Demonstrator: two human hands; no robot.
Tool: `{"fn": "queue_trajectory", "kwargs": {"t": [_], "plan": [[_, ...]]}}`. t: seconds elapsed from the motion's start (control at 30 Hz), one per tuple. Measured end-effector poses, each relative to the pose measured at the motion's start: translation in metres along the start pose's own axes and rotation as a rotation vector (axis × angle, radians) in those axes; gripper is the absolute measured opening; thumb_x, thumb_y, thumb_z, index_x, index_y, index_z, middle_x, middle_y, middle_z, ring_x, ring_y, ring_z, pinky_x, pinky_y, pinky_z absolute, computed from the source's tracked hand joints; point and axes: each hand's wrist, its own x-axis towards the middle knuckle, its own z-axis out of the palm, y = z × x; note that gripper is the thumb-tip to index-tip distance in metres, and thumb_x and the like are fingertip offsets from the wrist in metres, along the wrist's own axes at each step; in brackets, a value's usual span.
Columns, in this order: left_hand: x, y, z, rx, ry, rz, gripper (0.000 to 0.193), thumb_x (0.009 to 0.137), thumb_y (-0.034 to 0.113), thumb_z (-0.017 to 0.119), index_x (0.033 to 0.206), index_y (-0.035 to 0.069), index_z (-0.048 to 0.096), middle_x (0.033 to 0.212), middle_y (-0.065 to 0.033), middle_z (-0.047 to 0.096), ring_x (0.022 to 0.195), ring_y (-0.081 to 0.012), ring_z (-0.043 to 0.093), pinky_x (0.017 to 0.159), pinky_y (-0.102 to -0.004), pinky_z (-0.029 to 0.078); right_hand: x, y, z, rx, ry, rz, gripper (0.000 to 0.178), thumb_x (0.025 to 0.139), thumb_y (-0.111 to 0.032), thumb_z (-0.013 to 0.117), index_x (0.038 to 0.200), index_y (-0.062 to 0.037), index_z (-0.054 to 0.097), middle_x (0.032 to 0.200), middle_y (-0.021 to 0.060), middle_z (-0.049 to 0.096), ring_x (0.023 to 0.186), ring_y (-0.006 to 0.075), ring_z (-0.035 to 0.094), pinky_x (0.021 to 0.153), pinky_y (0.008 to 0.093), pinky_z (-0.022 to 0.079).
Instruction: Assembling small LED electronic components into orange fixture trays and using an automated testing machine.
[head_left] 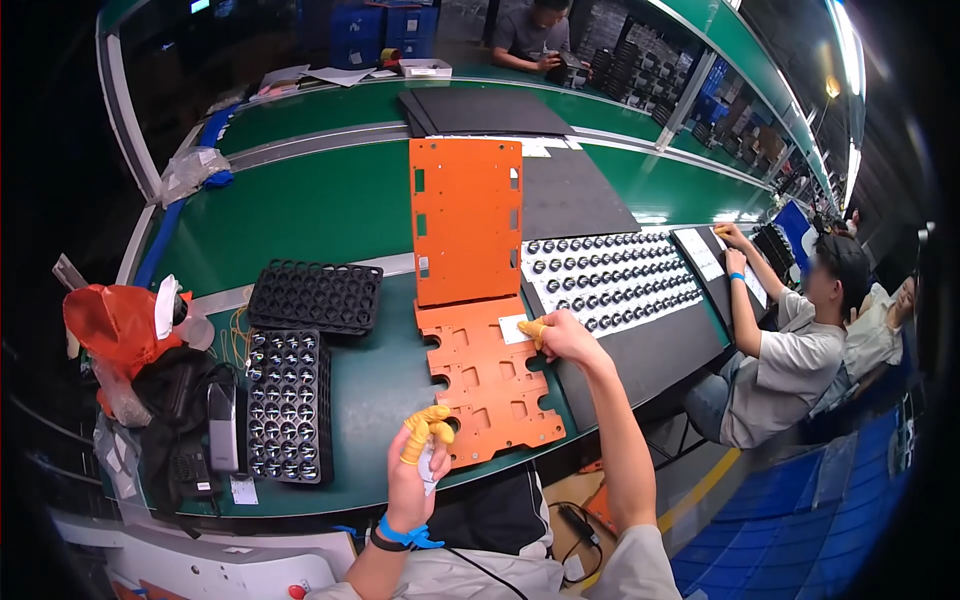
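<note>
An orange fixture stands before me, its hinged lid (468, 225) raised upright and its flat base (490, 385) on the bench, with cut-outs and notched edges. Over the base's far right corner, my right hand (565, 338), in yellow finger cots, pinches the edge of a small white square plate (513, 329). The plate lies at or just above the base; contact cannot be made out. At the near left corner my left hand (415, 462), also in yellow finger cots, is closed around a whitish piece (429, 468), mostly hidden by the fingers. A blue wrist strap (408, 534) circles that wrist.
Left, a black tray (290, 405) holds rows of shiny round parts beside another black tray (315, 297), a dark device (224, 427) and an orange bag (118, 322). Right, a white panel (612, 280) carries round black parts; a co-worker (800, 350) sits beyond. Black sheets (485, 112) lie behind.
</note>
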Motion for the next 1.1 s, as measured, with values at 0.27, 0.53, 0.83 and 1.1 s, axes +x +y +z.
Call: {"fn": "queue_trajectory", "kwargs": {"t": [0.27,0.53,0.83,1.1], "plan": [[0.006,0.015,-0.001,-0.482,-0.094,-0.197,0.043,0.097,0.019,0.052,0.136,-0.001,0.053,0.104,-0.0079,0.056,0.079,-0.0171,0.048,0.067,-0.0304,0.041,-0.06,-0.061,0.057,-0.412,0.51,-0.47,0.038,0.087,-0.027,0.078,0.111,-0.0002,0.067,0.088,0.0182,0.07,0.074,0.0352,0.07,0.069,0.0446,0.054],[-0.001,0.029,-0.005,-0.339,-0.055,-0.392,0.041,0.108,0.033,0.05,0.139,0.007,0.049,0.121,-0.0052,0.06,0.103,-0.0155,0.06,0.085,-0.0323,0.052,-0.123,-0.086,0.107,-0.356,-0.291,-1.035,0.057,0.076,-0.034,0.086,0.12,-0.0053,0.062,0.117,0.0133,0.063,0.112,0.0343,0.058,0.101,0.0464,0.044],[-0.004,0.022,-0.025,-0.225,0.042,-0.305,0.049,0.107,0.049,0.044,0.139,0.012,0.052,0.125,-0.0048,0.063,0.109,-0.0184,0.065,0.091,-0.0363,0.056,-0.134,-0.104,0.137,-0.426,-0.187,-0.972,0.048,0.074,-0.03,0.086,0.108,-0.0031,0.066,0.101,0.0121,0.064,0.095,0.0331,0.062,0.082,0.042,0.05],[-0.007,0.033,-0.043,-0.108,-0.012,-0.244,0.039,0.108,0.044,0.047,0.122,0.01,0.059,0.1,-0.0031,0.066,0.076,-0.0122,0.063,0.056,-0.0267,0.051,-0.122,-0.113,0.144,-0.549,-0.115,-1.093,0.039,0.069,-0.022,0.086,0.1,-0.0054,0.069,0.096,0.0082,0.067,0.086,0.0287,0.065,0.071,0.0386,0.05]]}}
